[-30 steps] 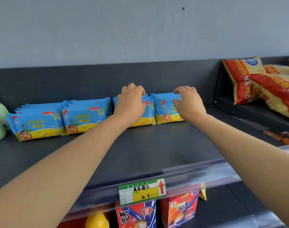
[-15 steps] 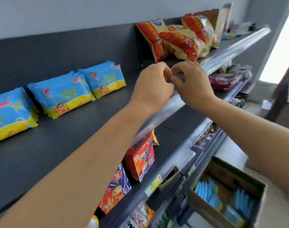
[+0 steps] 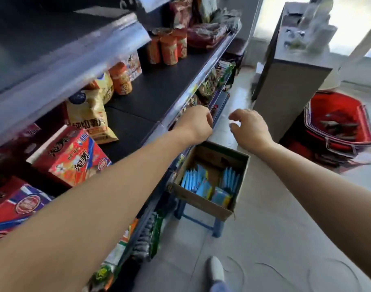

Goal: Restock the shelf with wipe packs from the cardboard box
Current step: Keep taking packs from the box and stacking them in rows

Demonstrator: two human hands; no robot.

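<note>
A cardboard box (image 3: 203, 202) stands open on a blue stool beside the shelving, holding several blue and yellow wipe packs (image 3: 209, 183) on edge. My left hand (image 3: 196, 124) hovers above the box's far rim, fingers loosely curled, holding nothing. My right hand (image 3: 249, 127) hangs a little to the right of it, fingers relaxed and empty. Both hands are well above the packs. The top shelf (image 3: 60, 53) with the stocked wipe packs is only an edge at upper left; those packs are out of view.
Dark shelves at left carry red snack boxes (image 3: 73, 157), yellow chip bags (image 3: 89, 114) and orange packets (image 3: 168, 49). A grey counter (image 3: 285, 81) stands at right, with stacked red shopping baskets (image 3: 338, 125) beyond it. My shoe (image 3: 215, 270) is on the tiled floor.
My view has swung from the top shelf down to the box. Both hands have left the shelved wipe packs and dropped together to hover over the box, now a little apart.
</note>
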